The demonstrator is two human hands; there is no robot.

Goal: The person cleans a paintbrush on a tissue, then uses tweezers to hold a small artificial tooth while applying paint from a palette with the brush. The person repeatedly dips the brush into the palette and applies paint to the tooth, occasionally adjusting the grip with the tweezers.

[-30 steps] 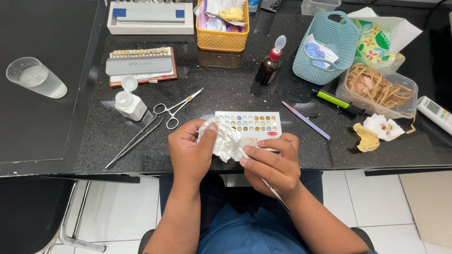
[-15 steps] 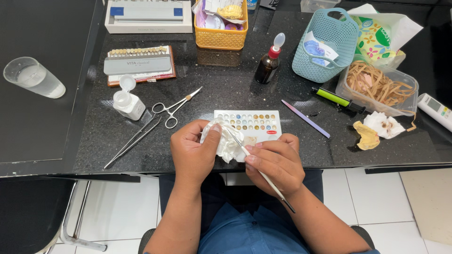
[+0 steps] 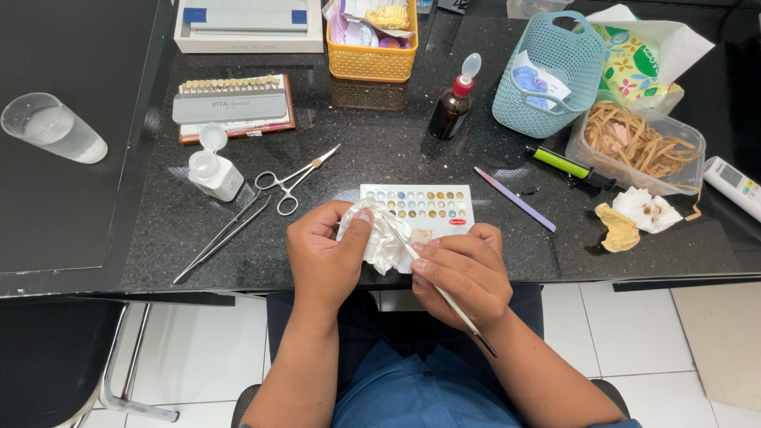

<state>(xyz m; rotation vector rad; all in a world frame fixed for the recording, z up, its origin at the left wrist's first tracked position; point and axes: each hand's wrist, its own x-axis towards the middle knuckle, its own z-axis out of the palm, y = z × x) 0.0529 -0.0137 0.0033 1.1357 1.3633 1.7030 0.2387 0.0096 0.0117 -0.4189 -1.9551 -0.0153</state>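
Head view | left hand [image 3: 325,257] pinches crumpled tissue [image 3: 380,242], centre frame, over table edge [image 3: 198,277] | right hand [image 3: 464,273] grips thin brush [image 3: 444,293], tip in tissue | tissue soft, light, tears easily; brush stiff, hold mid-handle | paint tray [image 3: 420,206] just above.

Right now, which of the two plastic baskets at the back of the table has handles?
The teal basket on the right: two loop handles rise from its rim. The yellow basket left of it is a plain rectangular crate without handles.
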